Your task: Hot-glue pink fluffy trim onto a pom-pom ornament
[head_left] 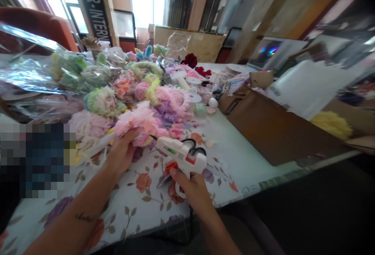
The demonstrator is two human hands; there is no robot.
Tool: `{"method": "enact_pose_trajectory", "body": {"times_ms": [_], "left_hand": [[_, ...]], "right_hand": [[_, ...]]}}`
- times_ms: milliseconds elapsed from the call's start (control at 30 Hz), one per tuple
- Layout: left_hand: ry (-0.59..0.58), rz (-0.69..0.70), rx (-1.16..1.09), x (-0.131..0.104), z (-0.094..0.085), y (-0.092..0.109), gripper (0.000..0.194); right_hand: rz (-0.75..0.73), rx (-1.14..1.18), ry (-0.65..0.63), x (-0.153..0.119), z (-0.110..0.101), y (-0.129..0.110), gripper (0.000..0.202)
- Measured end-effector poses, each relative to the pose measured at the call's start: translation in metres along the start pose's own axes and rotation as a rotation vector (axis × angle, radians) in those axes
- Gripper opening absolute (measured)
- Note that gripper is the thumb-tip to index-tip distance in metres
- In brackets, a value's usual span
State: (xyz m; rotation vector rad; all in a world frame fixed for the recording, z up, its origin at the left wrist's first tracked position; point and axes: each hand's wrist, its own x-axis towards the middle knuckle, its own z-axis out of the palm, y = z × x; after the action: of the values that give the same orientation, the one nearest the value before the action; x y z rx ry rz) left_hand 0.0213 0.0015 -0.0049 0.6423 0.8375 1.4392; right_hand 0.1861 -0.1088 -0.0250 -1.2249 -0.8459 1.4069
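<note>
My right hand (186,184) is wrapped round the handle of a white hot glue gun (178,153) with a red trigger. Its dark nozzle points left at a fluffy pink tulle piece (137,118). My left hand (124,149) grips that piece from below, its fingertips partly hidden by the tulle. The nozzle tip is close to the pink material; I cannot tell whether they touch. Beneath both hands lies a white tablecloth with a flower print (125,196).
A heap of pastel tulle and yarn pieces (105,102) covers the table's far left, with clear plastic wrap (29,71) beside it. Ribbon spools (193,97) lie behind the glue gun. On the right stands a brown cardboard box (269,126) with a white bag (307,83) on it.
</note>
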Motion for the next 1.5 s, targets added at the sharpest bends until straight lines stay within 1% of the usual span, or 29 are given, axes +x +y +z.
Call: {"method": "enact_pose_trajectory", "body": {"times_ms": [67,133,200,233,300,333,400,433,500,600,700,800,833,900,933,967,1000,1033,1067,1100,1133,1167,1200,1267,1300,1367,1500], "left_hand": [[0.027,-0.017,-0.062,0.004,-0.002,0.003,0.019],[0.070,-0.017,-0.112,0.006,-0.003,0.005,0.017],[0.097,-0.018,-0.155,0.007,-0.004,0.006,0.017],[0.102,-0.022,-0.169,0.007,-0.003,0.006,0.018],[0.106,-0.039,-0.181,0.006,-0.003,0.005,0.018],[0.110,-0.050,-0.182,0.005,-0.002,0.005,0.018],[0.116,-0.065,-0.179,0.003,-0.001,0.004,0.019],[0.117,-0.070,-0.179,0.003,-0.001,0.004,0.018],[0.108,-0.076,-0.177,0.003,-0.001,0.003,0.018],[0.105,-0.082,-0.170,0.005,-0.003,0.003,0.018],[0.100,-0.077,-0.182,0.006,-0.004,0.002,0.023],[0.085,-0.076,-0.182,0.007,-0.004,0.001,0.024],[0.085,-0.080,-0.172,0.006,-0.003,0.001,0.023],[0.087,-0.090,-0.157,0.006,-0.002,0.001,0.023],[0.075,-0.091,-0.152,0.005,-0.001,0.001,0.024],[0.056,-0.089,-0.144,0.004,-0.001,0.000,0.024],[0.032,-0.090,-0.131,0.002,0.000,0.000,0.025],[0.008,-0.092,-0.113,0.001,0.001,-0.001,0.026],[-0.013,-0.096,-0.092,-0.001,0.001,-0.001,0.028],[-0.036,-0.104,-0.069,-0.002,0.001,-0.002,0.030],[-0.060,-0.112,-0.048,-0.004,0.002,-0.003,0.031],[-0.084,-0.116,-0.029,-0.005,0.002,-0.003,0.032],[-0.110,-0.116,-0.014,-0.005,0.001,-0.003,0.033],[-0.152,-0.104,0.003,-0.005,0.001,-0.004,0.035],[-0.157,-0.092,0.006,-0.005,0.000,-0.004,0.036],[-0.154,-0.072,0.010,-0.004,-0.001,-0.004,0.036],[-0.151,-0.082,0.035,-0.005,-0.001,-0.007,0.034]], "right_hand": [[-0.072,-0.029,0.036,0.000,-0.017,-0.005,0.037],[-0.166,-0.147,0.145,0.000,-0.045,-0.016,0.038],[-0.209,-0.290,0.295,0.004,-0.084,-0.033,0.040],[-0.225,-0.382,0.405,0.008,-0.105,-0.043,0.039],[-0.214,-0.646,0.597,0.020,-0.145,-0.063,0.034],[-0.192,-0.783,0.672,0.028,-0.163,-0.072,0.031],[-0.193,-0.856,0.728,0.046,-0.190,-0.085,0.024],[-0.193,-0.883,0.736,0.055,-0.199,-0.089,0.023],[-0.192,-0.928,0.731,0.072,-0.209,-0.091,0.021],[-0.176,-1.002,0.712,0.089,-0.212,-0.089,0.024],[-0.143,-1.079,0.692,0.088,-0.208,-0.088,0.027],[-0.075,-1.191,0.682,0.067,-0.199,-0.095,0.034],[-0.018,-1.258,0.705,0.058,-0.194,-0.098,0.039],[0.158,-1.514,0.755,0.040,-0.175,-0.103,0.050],[0.081,-1.563,0.750,0.033,-0.162,-0.105,0.049],[-0.115,-1.561,0.697,0.029,-0.147,-0.106,0.045],[-0.305,-1.493,0.638,0.029,-0.130,-0.106,0.040],[-0.451,-1.370,0.514,0.031,-0.111,-0.105,0.037],[-0.553,-1.219,0.370,0.036,-0.091,-0.102,0.036],[-0.597,-1.085,0.223,0.044,-0.072,-0.099,0.036],[-0.634,-0.972,0.123,0.053,-0.054,-0.094,0.036],[-0.665,-0.874,0.057,0.064,-0.037,-0.089,0.036],[-0.664,-0.797,0.013,0.074,-0.022,-0.082,0.038],[-0.677,-0.740,-0.050,0.091,0.001,-0.068,0.039],[-0.709,-0.728,-0.062,0.097,0.008,-0.060,0.038],[-0.741,-0.713,-0.068,0.105,0.016,-0.047,0.035],[-0.718,-0.634,-0.041,0.107,0.014,-0.033,0.032]]}}
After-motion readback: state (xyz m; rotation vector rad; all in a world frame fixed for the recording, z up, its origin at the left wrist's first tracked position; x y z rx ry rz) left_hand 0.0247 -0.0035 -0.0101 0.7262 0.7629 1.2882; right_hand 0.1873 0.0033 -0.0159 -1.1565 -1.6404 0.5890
